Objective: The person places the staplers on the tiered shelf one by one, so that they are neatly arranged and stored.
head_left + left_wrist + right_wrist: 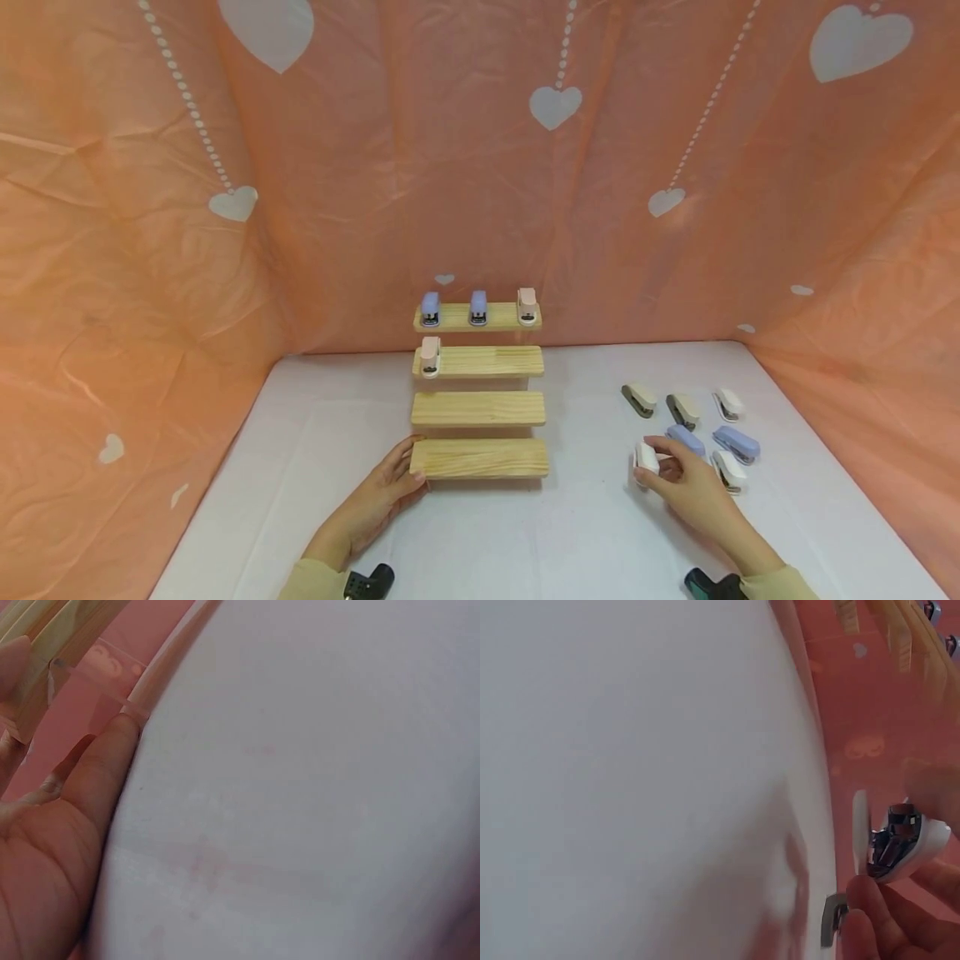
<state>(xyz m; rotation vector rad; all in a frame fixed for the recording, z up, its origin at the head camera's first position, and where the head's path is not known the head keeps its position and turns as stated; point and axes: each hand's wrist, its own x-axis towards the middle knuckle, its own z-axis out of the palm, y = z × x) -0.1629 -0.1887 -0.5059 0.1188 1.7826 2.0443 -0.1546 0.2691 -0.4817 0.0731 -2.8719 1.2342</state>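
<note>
A tiered wooden rack (480, 458) stands in the middle of the table. My left hand (367, 508) grips the left end of its lowest board, thumb at the front edge. To the right, a white mini stapler (646, 457) is pinched between the thumb and fingers of my right hand (697, 492); in the right wrist view the stapler (932, 841) shows its dark metal inside. Two lilac staplers (478, 308) and a pink stapler (527, 306) stand on the top board. Another pink stapler (430, 356) sits at the left end of the second board.
Beside and beyond my right hand lie more staplers: beige ones (684, 410), lilac ones (737, 444) and white ones (729, 472). A white cloth (585, 542) covers the table. Orange sheeting with white hearts (480, 183) hangs behind and at both sides.
</note>
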